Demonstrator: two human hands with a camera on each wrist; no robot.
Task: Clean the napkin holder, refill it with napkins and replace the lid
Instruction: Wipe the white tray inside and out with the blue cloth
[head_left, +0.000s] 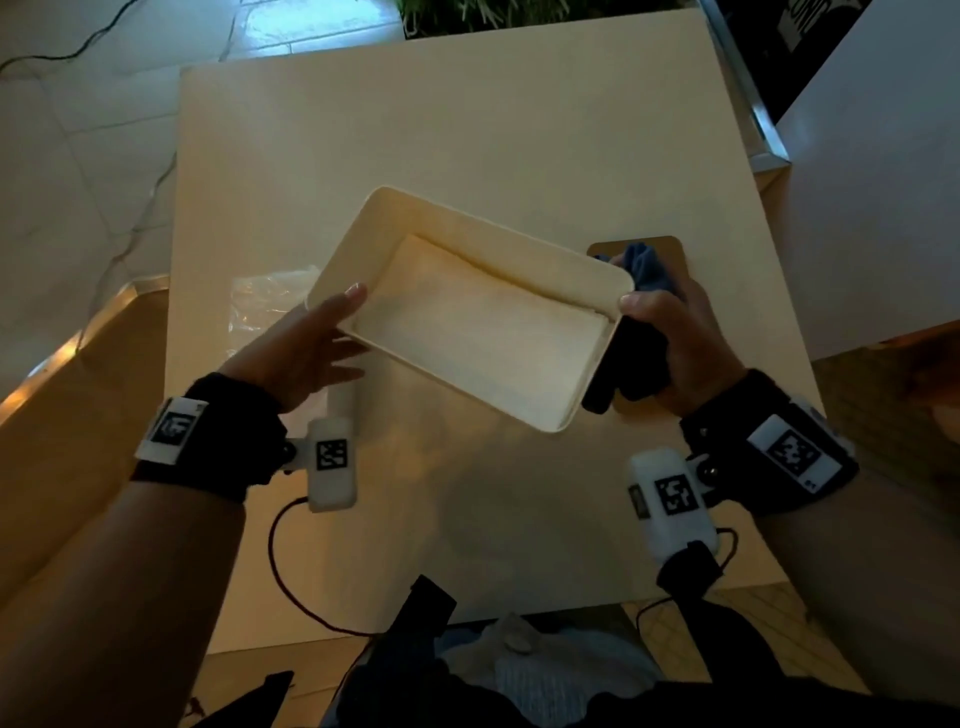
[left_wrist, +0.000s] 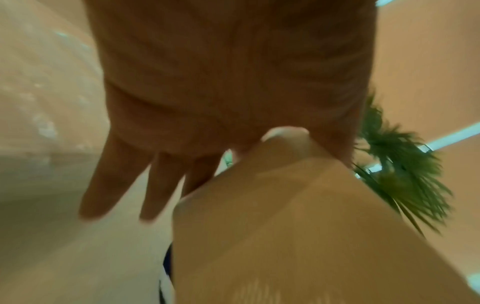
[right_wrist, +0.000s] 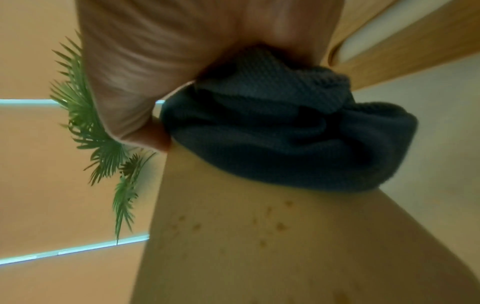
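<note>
The napkin holder (head_left: 470, 312), an open cream box with nothing inside, is sitting tilted in the centre of the head view, held between both hands above the pale counter (head_left: 519, 130). The left hand (head_left: 306, 348) is steadying its left corner: the thumb is lying along the rim, and the fingers (left_wrist: 116, 174) are reaching straight and slightly spread underneath. The right hand (head_left: 675, 338) is gripping the right end with its fingers curled around a bunched dark blue cloth (head_left: 647, 270), which is pressing against the outer wall. In the right wrist view, small brownish specks are showing on the holder's wall below the cloth.

A brown lid (head_left: 670, 249) is lying flat on the counter, partly hidden behind the right hand and cloth. A clear plastic wrapper (head_left: 265, 296) is lying left of centre, partly covered by the holder and left hand. A green plant (head_left: 519, 10) is standing beyond the counter's far edge at the top of the frame. Wrist bands are carrying black-and-white square markers (head_left: 792, 449); beside one, the small digits are too blurred to read. Red and black cables (head_left: 291, 571) are trailing at lower centre.
</note>
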